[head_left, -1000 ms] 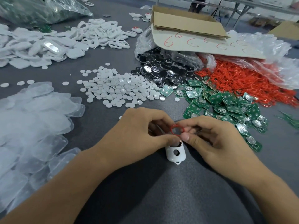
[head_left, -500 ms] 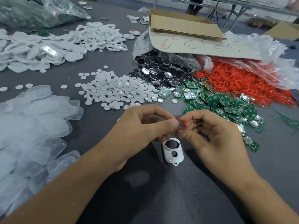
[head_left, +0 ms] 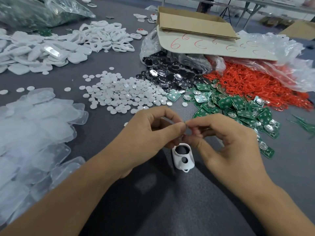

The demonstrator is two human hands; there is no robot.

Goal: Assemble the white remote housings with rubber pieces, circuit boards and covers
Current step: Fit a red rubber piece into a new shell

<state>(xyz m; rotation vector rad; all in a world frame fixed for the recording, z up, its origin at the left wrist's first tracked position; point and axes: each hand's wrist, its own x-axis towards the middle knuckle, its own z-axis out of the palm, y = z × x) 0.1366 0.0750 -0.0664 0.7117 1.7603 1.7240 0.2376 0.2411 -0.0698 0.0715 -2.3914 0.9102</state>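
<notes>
Over the grey, matte table (head_left: 153,206), the left hand (head_left: 150,133) and the right hand (head_left: 226,142) meet fingertip to fingertip, thumbs and forefingers curled tight in a pinch. Together they nip a red rubber piece (head_left: 184,134), of which only a thin sliver shows between the fingertips. Just below them is the white housing (head_left: 183,157), a smooth, glossy plastic shell with a large rounded opening, a small round hole and a tiny loop at its lower end. Its upper rim touches the curled lower fingers, but which hand supports it cannot be told. Beyond the hands lie a heap of green circuit boards (head_left: 238,106) with shiny metal domes, a tangle of red rubber rings (head_left: 255,82) spilling from a crinkled clear bag, flat white discs (head_left: 122,94) and glossy black ovals (head_left: 170,72). To the left are frosted translucent covers (head_left: 34,125).
</notes>
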